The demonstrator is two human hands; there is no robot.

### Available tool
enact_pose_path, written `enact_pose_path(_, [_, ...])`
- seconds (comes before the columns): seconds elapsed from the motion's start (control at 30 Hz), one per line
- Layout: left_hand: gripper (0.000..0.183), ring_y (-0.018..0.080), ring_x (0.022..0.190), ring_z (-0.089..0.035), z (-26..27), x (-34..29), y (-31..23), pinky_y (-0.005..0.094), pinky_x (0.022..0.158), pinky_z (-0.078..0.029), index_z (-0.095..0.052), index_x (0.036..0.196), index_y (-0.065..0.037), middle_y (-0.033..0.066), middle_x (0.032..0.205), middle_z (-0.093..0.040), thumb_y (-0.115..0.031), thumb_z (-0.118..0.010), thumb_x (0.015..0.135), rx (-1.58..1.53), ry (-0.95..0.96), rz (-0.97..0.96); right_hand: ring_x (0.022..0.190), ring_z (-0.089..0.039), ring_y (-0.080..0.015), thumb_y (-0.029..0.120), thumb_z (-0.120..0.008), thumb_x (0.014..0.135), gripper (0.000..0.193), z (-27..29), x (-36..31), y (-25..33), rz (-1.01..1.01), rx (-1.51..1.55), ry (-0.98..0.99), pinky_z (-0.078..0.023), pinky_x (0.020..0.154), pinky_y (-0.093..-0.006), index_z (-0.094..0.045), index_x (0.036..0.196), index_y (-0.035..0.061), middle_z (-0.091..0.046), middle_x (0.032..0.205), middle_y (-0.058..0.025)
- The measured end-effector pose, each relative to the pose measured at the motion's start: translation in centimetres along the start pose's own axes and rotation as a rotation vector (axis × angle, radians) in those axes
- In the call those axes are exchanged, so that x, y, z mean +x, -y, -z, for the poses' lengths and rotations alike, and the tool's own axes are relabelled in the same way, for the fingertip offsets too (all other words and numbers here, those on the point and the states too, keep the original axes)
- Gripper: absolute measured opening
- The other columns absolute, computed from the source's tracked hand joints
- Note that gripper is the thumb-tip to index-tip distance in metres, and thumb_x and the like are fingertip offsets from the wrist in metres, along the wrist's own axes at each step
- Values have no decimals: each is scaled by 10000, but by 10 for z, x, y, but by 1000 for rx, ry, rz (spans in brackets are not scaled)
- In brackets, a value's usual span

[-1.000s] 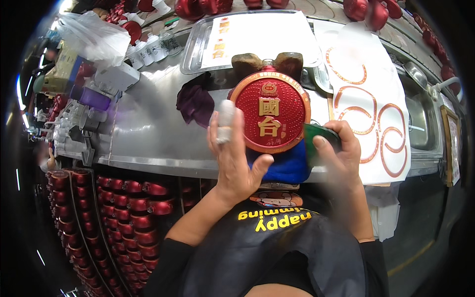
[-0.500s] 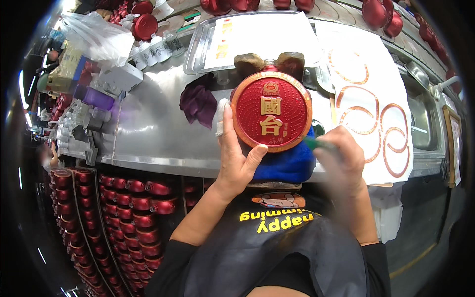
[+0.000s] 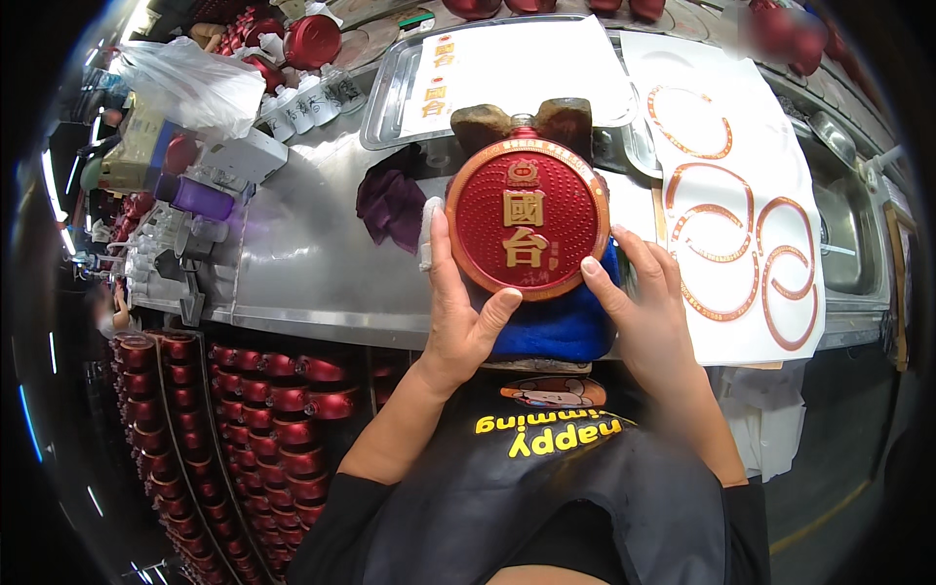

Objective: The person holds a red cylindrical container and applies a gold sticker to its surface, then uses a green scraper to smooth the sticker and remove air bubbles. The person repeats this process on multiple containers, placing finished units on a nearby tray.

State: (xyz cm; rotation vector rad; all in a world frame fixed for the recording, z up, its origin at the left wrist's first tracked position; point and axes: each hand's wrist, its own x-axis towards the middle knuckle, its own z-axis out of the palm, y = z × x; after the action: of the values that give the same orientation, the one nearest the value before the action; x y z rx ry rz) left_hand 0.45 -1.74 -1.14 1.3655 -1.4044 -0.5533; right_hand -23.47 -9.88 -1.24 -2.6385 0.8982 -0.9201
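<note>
A round, flat red bottle [image 3: 561,210] with raised gold characters lies face up before me, its short neck pointing away. An orange-gold decal band [image 3: 462,249] runs round its rim. My left hand [image 3: 456,292] grips the left edge, fingers along the side and thumb on the lower rim; a white cover wraps one finger [image 3: 427,234]. At the lower right edge, my right hand [image 3: 648,302] holds the bottle too, thumb on the rim and fingers along its side. Two dark brown rests [image 3: 480,125] flank the neck, and a blue cloth [image 3: 556,327] lies beneath the near edge.
On the right, a white sheet [image 3: 726,331] carries several curved orange decals [image 3: 788,273]. Behind the bottle, a metal tray [image 3: 380,122] holds a decal sheet [image 3: 478,83]. A purple cloth [image 3: 392,207] lies left; a sink [image 3: 848,244] stands far right. Red bottles [image 3: 292,400] fill racks at lower left.
My right hand has let go of a green tool, no longer visible, and now grips the bottle's lower right edge. The bottle has shifted slightly left, with my left hand still on it.
</note>
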Motion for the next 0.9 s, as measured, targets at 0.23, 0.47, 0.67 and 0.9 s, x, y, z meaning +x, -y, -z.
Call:
enact_pose_path(0.23, [1044,370,1583,-122,0,-2,4,467,1279,-88,36,1629,61,285,1704,-60,-347,-692,1003,27,1,-15,1292,-494,-379,26,-663,865,545,-1,6,6,48,-6,-64,-443,1085,-466,-680,1374,218,-507,1460,-164])
enact_pose_path(0.47, [1048,384,1578,-138,-1,-1,-1,477,1277,-94,32,1627,67,296,1696,-75,-375,-686,1004,-46,-14,22,1256,-524,-390,-72,-684,767,692,-7,3,-5,38,-4,-173,-459,1058,-478,-623,1427,124,-517,1437,-193])
enact_pose_path(0.67, [1095,453,1548,-173,-10,1,-5,525,1264,-117,4,1620,74,340,1663,-112,-442,-713,973,164,-69,13,1230,-556,-426,-175,-593,754,714,-16,-3,-11,16,72,-190,-467,1052,-504,-584,1434,42,-551,1384,-246])
enact_pose_path(0.9, [1099,446,1551,-169,-3,-1,-5,519,1265,-122,12,1620,74,337,1665,-104,-402,-732,967,184,-25,25,1232,-557,-434,-188,-576,745,724,-16,-1,-15,26,132,-184,-466,1058,-504,-580,1435,30,-551,1391,-254])
